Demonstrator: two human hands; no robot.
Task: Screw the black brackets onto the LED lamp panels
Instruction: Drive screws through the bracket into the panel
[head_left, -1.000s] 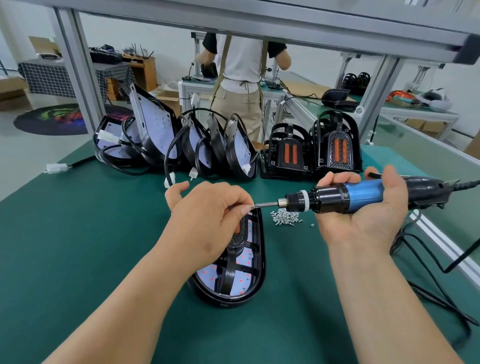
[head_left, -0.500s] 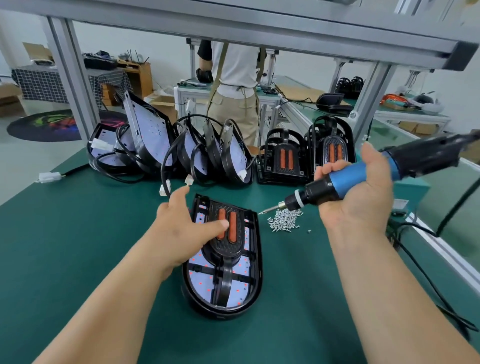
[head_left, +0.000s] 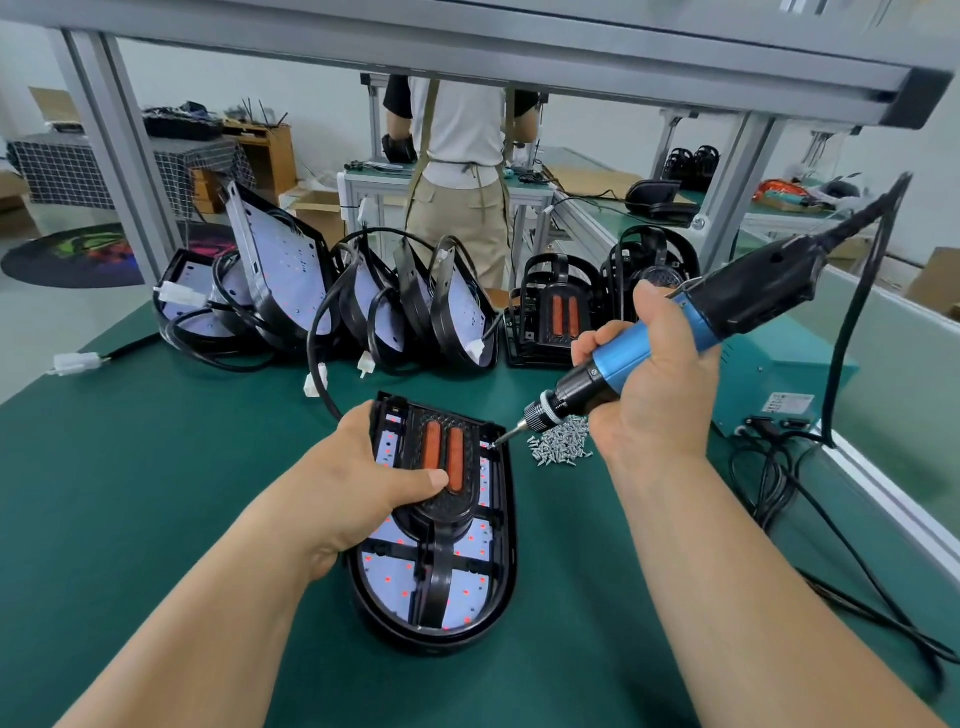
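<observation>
LED lamp panel (head_left: 467, 587) lies flat on the green mat (head_left: 156, 493), centre, LED side up. The black bracket (head_left: 435, 577) sits on it, orange strips at the far end. Our left hand (head_left: 363, 483) grips the panel's left edge, thumb across the bracket. Our right hand (head_left: 654, 384) is wrapped round the electric screwdriver (head_left: 621, 358), tilted, bit tip at the bracket's far right corner. Whether a screw is on the bit, we can't tell. Screw pile (head_left: 558, 447) lies just right of the panel. Behind it bare panels (head_left: 291, 280) lean in a row with loose cables, and bracketed ones (head_left: 556, 317) stand to their right. Teal power box (head_left: 779, 384) sits at the right edge.
</observation>
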